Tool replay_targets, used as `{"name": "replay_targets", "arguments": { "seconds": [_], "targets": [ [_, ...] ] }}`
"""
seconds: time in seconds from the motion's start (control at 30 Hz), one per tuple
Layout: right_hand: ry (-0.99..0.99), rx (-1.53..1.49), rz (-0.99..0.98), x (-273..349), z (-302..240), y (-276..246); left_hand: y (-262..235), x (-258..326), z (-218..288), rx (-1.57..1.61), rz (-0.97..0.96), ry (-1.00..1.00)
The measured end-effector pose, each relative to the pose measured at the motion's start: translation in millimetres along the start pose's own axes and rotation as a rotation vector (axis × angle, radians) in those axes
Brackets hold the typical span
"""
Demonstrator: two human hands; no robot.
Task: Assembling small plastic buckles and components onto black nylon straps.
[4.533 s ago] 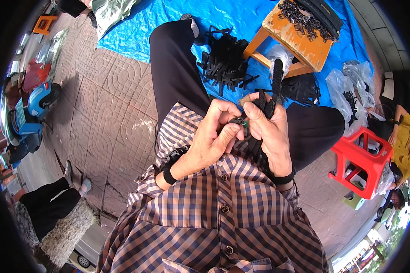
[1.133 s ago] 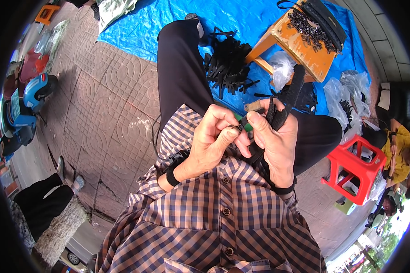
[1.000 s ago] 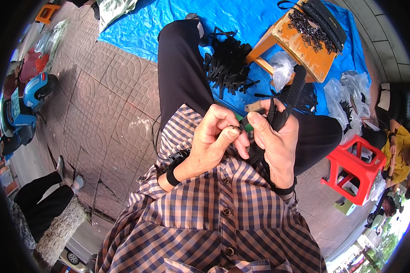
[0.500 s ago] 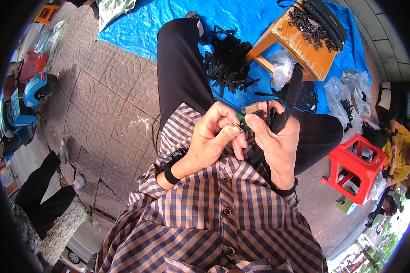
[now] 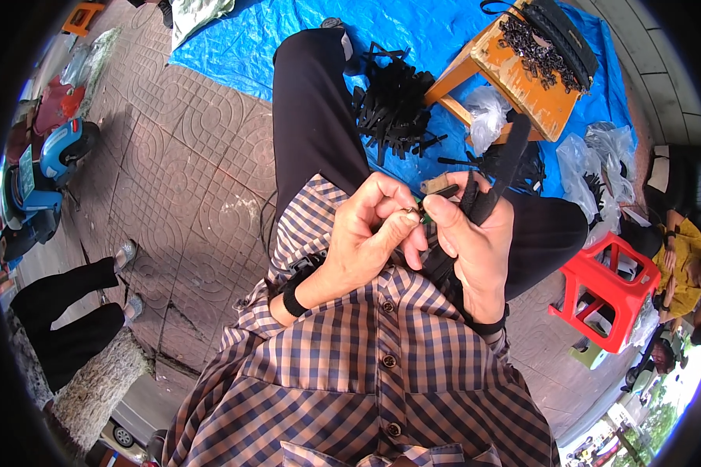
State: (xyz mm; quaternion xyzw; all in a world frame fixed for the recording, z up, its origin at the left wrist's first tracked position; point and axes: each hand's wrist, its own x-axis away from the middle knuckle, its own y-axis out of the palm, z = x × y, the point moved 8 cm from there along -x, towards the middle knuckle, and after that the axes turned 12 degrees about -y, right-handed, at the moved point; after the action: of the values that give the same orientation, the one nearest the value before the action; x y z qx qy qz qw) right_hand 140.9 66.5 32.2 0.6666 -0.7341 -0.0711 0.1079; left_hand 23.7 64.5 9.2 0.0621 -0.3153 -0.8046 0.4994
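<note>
Above my lap my two hands meet, fingertips close together. My left hand is closed, pinching a small metal piece between thumb and forefinger; its exact kind is too small to tell. My right hand is wrapped round a black fabric strap, whose free end stands up past the fingers. Near the right thumb tip, a narrow black end points toward the metal piece. A tan piece shows at my right forefinger; I cannot tell whether it is a wrap. Beyond my hands lies a pile of black straps.
A blue tarp covers the ground ahead. On it stands a worn wooden stool bearing small dark metal parts and a black bag. Clear plastic bags and a red plastic stool are at right. People are at both sides.
The black strap in my right hand has turned, showing narrower and leaning further right. My hands stay close together, the left still pinching. At left, a passer-by's legs have shifted.
</note>
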Motion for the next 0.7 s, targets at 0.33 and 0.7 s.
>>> {"name": "replay_targets", "arguments": {
  "seconds": [0.33,0.7],
  "targets": [
    [-0.099,0.194,0.036,-3.5,-2.5,-4.1,-3.9,0.5,1.3,0.005,0.028,-0.014],
    [-0.059,0.173,0.044,1.9,-1.7,-6.6,0.7,2.4,6.2,0.07,-0.035,-0.006]
  ]
}}
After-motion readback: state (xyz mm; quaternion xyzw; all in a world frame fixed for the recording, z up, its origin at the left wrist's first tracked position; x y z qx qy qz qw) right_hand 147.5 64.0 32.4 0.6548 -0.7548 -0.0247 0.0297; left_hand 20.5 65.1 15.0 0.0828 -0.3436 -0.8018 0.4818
